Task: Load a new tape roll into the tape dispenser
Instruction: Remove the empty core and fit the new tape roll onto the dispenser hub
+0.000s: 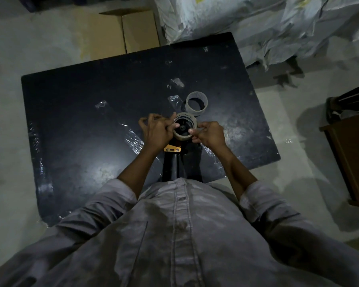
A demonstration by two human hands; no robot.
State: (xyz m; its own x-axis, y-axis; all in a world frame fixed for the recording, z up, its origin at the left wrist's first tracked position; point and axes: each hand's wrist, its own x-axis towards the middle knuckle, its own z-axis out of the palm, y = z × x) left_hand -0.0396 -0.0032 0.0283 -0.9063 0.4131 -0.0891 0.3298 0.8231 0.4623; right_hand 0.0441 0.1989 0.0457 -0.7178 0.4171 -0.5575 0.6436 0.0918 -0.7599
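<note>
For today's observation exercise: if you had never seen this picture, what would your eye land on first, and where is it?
First, the two hands at the centre: the left hand and right hand grip a tape roll seated on the tape dispenser, held over the dark table. Just beyond it, an empty tape core stands on the table. Crumpled pale plastic sacks fill the top right.

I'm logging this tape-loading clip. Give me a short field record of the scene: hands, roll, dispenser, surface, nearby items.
left hand: grips the tape roll's left rim
right hand: pinches the roll's right rim
tape roll: seated around the dispenser's black hub
tape dispenser: orange plate visible, handle toward the person
empty core: lying on the table just beyond the roll
table: dark top with stuck clear tape scraps
</note>
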